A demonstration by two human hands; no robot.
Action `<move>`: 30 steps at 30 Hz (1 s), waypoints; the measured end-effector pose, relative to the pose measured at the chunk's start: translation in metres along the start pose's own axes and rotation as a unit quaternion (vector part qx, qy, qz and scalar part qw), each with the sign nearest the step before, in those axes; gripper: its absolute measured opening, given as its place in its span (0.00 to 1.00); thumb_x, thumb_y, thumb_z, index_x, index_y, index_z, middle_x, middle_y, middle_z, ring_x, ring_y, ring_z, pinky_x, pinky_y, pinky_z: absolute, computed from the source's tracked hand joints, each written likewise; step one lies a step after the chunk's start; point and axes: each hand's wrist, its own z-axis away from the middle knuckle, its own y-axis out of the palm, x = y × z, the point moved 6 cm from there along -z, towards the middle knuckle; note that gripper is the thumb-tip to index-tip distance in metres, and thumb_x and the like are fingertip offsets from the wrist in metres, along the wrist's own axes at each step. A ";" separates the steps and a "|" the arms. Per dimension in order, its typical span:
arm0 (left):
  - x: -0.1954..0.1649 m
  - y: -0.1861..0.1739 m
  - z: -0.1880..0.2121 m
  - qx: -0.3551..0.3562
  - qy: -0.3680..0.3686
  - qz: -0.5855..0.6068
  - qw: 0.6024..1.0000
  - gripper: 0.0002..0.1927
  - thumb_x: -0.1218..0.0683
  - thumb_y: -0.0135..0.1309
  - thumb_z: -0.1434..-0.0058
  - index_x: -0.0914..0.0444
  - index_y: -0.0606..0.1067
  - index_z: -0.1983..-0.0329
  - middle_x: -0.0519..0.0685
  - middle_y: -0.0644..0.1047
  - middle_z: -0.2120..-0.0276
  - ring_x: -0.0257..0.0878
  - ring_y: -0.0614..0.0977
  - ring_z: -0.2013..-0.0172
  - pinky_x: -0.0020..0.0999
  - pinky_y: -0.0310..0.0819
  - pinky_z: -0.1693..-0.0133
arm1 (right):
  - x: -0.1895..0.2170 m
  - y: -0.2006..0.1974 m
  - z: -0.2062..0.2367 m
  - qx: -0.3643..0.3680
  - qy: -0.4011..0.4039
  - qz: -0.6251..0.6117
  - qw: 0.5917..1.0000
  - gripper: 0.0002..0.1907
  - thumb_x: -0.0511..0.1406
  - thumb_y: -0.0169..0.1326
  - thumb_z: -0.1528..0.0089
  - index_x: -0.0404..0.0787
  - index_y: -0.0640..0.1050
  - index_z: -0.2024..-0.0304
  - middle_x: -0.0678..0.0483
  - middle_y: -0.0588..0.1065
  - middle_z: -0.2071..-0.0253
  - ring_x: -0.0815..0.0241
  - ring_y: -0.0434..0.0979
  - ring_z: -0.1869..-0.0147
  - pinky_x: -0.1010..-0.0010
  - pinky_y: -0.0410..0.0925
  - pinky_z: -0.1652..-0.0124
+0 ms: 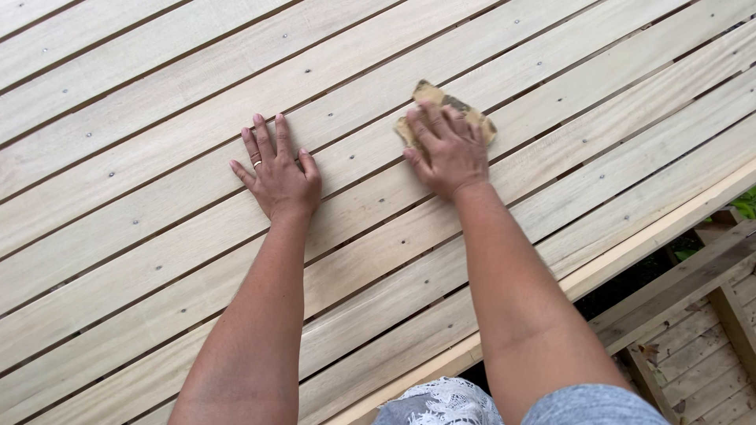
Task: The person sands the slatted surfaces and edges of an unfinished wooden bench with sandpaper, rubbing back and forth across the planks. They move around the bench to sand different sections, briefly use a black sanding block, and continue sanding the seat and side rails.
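Fingers (429, 126) of the right hand (447, 153) lie flat and spread, pressing a worn tan sheet of sandpaper (449, 110) onto a pale wooden slat (551, 118); it shows beyond the fingertips. Left hand (277, 175) rests open and empty on the slatted surface, well apart. Screw heads (539, 64) nearby could likely snag and tear the sheet.

Green leaves (746, 203) beside lower wooden steps (701, 354)
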 end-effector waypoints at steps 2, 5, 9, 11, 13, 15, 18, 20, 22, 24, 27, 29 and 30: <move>-0.001 -0.001 -0.001 -0.009 0.004 -0.003 1.000 0.39 0.45 0.38 0.35 0.43 0.44 0.21 0.41 0.40 0.21 0.40 0.40 0.23 0.59 0.25 0.29 | -0.012 -0.005 -0.005 -0.051 0.014 -0.015 0.998 0.39 0.59 0.29 0.31 0.59 0.39 0.21 0.58 0.34 0.18 0.55 0.31 0.15 0.53 0.33 0.24; -0.002 -0.006 -0.003 -0.016 -0.001 0.000 1.000 0.39 0.45 0.39 0.35 0.42 0.45 0.21 0.41 0.41 0.22 0.39 0.40 0.24 0.59 0.25 0.29 | -0.007 -0.010 -0.016 -0.092 0.012 -0.049 0.994 0.47 0.62 0.28 0.33 0.46 0.34 0.23 0.53 0.28 0.20 0.53 0.24 0.17 0.51 0.28 0.26; -0.004 -0.011 -0.001 -0.016 -0.005 0.010 1.000 0.39 0.45 0.39 0.36 0.42 0.46 0.21 0.40 0.42 0.22 0.38 0.40 0.24 0.59 0.25 0.29 | 0.037 -0.005 -0.003 -0.086 -0.060 -0.059 0.993 0.45 0.63 0.21 0.29 0.43 0.28 0.24 0.54 0.19 0.22 0.57 0.14 0.19 0.51 0.25 0.25; -0.004 -0.013 0.000 -0.015 -0.009 0.014 1.000 0.38 0.44 0.39 0.36 0.42 0.47 0.22 0.40 0.43 0.22 0.38 0.41 0.24 0.58 0.25 0.28 | 0.060 0.006 0.023 -0.122 -0.149 -0.045 0.980 0.38 0.60 0.20 0.29 0.52 0.33 0.23 0.57 0.23 0.21 0.58 0.18 0.19 0.51 0.27 0.26; -0.004 -0.014 0.000 -0.020 -0.007 0.010 1.000 0.37 0.44 0.39 0.36 0.42 0.47 0.22 0.40 0.43 0.22 0.39 0.41 0.24 0.58 0.26 0.28 | 0.051 0.027 0.047 -0.069 -0.166 -0.035 0.983 0.34 0.58 0.19 0.28 0.61 0.36 0.23 0.61 0.25 0.20 0.60 0.21 0.17 0.53 0.28 0.24; -0.005 -0.015 0.000 -0.029 -0.001 0.005 1.000 0.38 0.44 0.39 0.36 0.42 0.47 0.22 0.41 0.43 0.22 0.39 0.41 0.24 0.58 0.26 0.28 | 0.015 0.039 0.058 -0.049 -0.136 -0.049 0.988 0.31 0.56 0.20 0.28 0.68 0.39 0.23 0.65 0.28 0.19 0.62 0.24 0.16 0.54 0.29 0.23; -0.005 -0.017 -0.001 -0.038 0.004 0.019 0.999 0.37 0.44 0.38 0.35 0.42 0.48 0.22 0.41 0.44 0.22 0.39 0.42 0.24 0.57 0.27 0.28 | -0.072 0.034 0.049 -0.069 0.016 -0.072 0.995 0.31 0.53 0.22 0.29 0.69 0.39 0.23 0.66 0.29 0.19 0.59 0.24 0.16 0.50 0.28 0.25; -0.007 -0.019 -0.002 -0.034 0.002 0.017 0.999 0.37 0.43 0.38 0.35 0.42 0.48 0.22 0.42 0.44 0.22 0.40 0.42 0.24 0.58 0.27 0.28 | -0.123 0.021 0.036 -0.054 0.168 -0.087 0.980 0.31 0.54 0.26 0.29 0.73 0.40 0.23 0.59 0.28 0.19 0.51 0.22 0.17 0.44 0.26 0.26; -0.010 -0.024 0.000 -0.033 0.000 0.015 0.999 0.37 0.43 0.38 0.35 0.42 0.48 0.22 0.42 0.44 0.22 0.40 0.42 0.24 0.58 0.27 0.28 | -0.126 0.005 0.014 -0.054 0.224 -0.106 0.967 0.32 0.54 0.25 0.29 0.70 0.38 0.23 0.51 0.26 0.20 0.47 0.21 0.18 0.43 0.25 0.27; -0.016 -0.031 0.001 -0.040 0.002 0.017 0.999 0.37 0.42 0.38 0.35 0.41 0.48 0.22 0.41 0.44 0.22 0.40 0.42 0.24 0.58 0.27 0.29 | -0.104 -0.014 -0.001 -0.076 0.245 -0.118 0.959 0.34 0.53 0.27 0.28 0.61 0.37 0.22 0.48 0.25 0.21 0.46 0.20 0.18 0.41 0.25 0.28; -0.027 -0.044 0.004 -0.064 0.010 0.017 0.998 0.36 0.42 0.38 0.35 0.40 0.49 0.22 0.40 0.45 0.22 0.39 0.43 0.24 0.57 0.27 0.28 | -0.039 -0.027 -0.012 -0.069 0.137 -0.105 0.983 0.35 0.50 0.29 0.28 0.59 0.36 0.22 0.45 0.27 0.20 0.45 0.20 0.18 0.44 0.27 0.27; -0.034 -0.052 0.008 -0.078 0.013 0.021 0.997 0.36 0.42 0.38 0.35 0.40 0.50 0.22 0.40 0.46 0.22 0.40 0.44 0.24 0.57 0.28 0.29 | -0.007 -0.041 0.001 -0.175 -0.038 -0.082 0.980 0.36 0.52 0.31 0.28 0.59 0.35 0.22 0.48 0.31 0.19 0.49 0.25 0.17 0.46 0.30 0.26; -0.038 -0.055 0.010 -0.082 0.014 0.024 0.996 0.36 0.42 0.38 0.36 0.39 0.51 0.22 0.40 0.46 0.22 0.40 0.45 0.24 0.57 0.28 0.29 | -0.001 -0.035 0.009 -0.154 -0.106 -0.085 0.979 0.36 0.53 0.32 0.28 0.62 0.34 0.23 0.50 0.31 0.19 0.52 0.27 0.17 0.49 0.31 0.25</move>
